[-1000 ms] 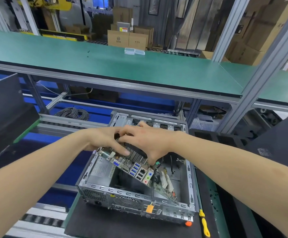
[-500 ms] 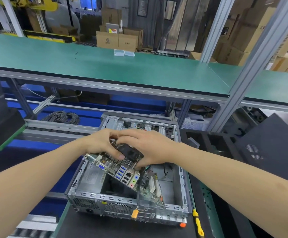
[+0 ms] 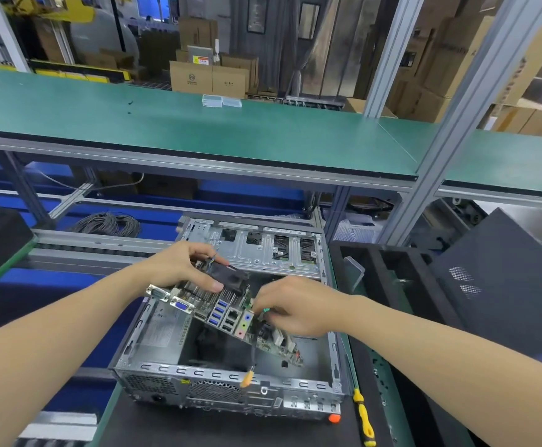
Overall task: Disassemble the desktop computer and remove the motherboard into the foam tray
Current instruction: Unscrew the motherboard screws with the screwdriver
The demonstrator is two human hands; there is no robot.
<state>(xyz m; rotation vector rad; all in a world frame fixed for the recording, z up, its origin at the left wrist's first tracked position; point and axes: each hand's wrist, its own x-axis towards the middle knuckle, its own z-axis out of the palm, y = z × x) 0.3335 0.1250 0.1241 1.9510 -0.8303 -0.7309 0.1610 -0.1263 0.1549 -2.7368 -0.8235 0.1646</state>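
Note:
The open metal computer case (image 3: 198, 379) lies on a dark mat in front of me. The motherboard (image 3: 221, 312) is tilted up out of the case, its port row facing me. My left hand (image 3: 179, 267) grips the black fan and heatsink on the board's upper part. My right hand (image 3: 292, 308) pinches a small green connector on a cable at the board's right side. A thin cable with an orange plug (image 3: 248, 379) hangs down over the case's rear edge. The black foam tray (image 3: 389, 269) with cut-out compartments sits just right of the case.
A yellow-handled screwdriver (image 3: 364, 421) lies on the mat to the right of the case. A dark perforated panel (image 3: 502, 285) leans at the far right. A green shelf (image 3: 198, 130) spans above the work area, on aluminium posts. A coil of black cable (image 3: 108, 222) lies behind left.
My right hand has left the fan and moved right and down to the green connector. The left hand stays on the fan, and the board is lifted a little higher.

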